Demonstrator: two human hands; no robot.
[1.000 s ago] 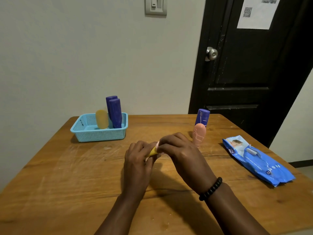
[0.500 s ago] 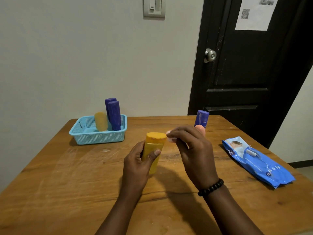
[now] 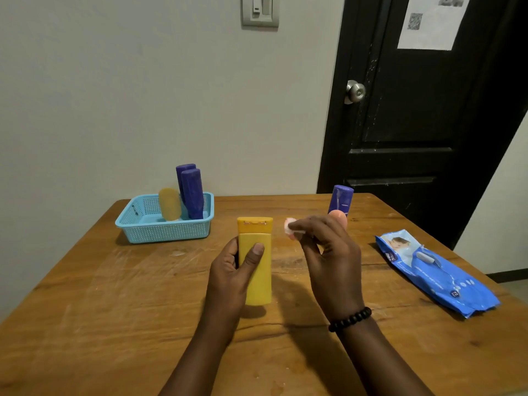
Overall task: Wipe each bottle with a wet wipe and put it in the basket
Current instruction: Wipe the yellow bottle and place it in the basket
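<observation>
our left hand (image 3: 228, 270) grips the yellow bottle (image 3: 255, 260) upright above the surface (image 3: 114, 310); our right hand (image 3: 328, 252) pinches a balled wipe (image 3: 290, 225) just beside its cap. wiping looks about finished, so next we carry it to the blue basket (image 3: 165, 231) far left, already holding three bottles. two bottles wait beyond, a wipe pack (image 3: 437, 274) lies right, a dark door (image 3: 428, 110) behind.

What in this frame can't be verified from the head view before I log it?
- Pink bottle: mostly hidden behind the right hand; only its top shows.
- Wet wipe: a small wad pinched in the right hand's fingers, too small to judge.
- Rear purple bottle in the basket: largely covered by the front one.
- Yellow bottle: its back is hidden by the left hand.
- Paper on the door: cut off by the top edge, blurred.
</observation>
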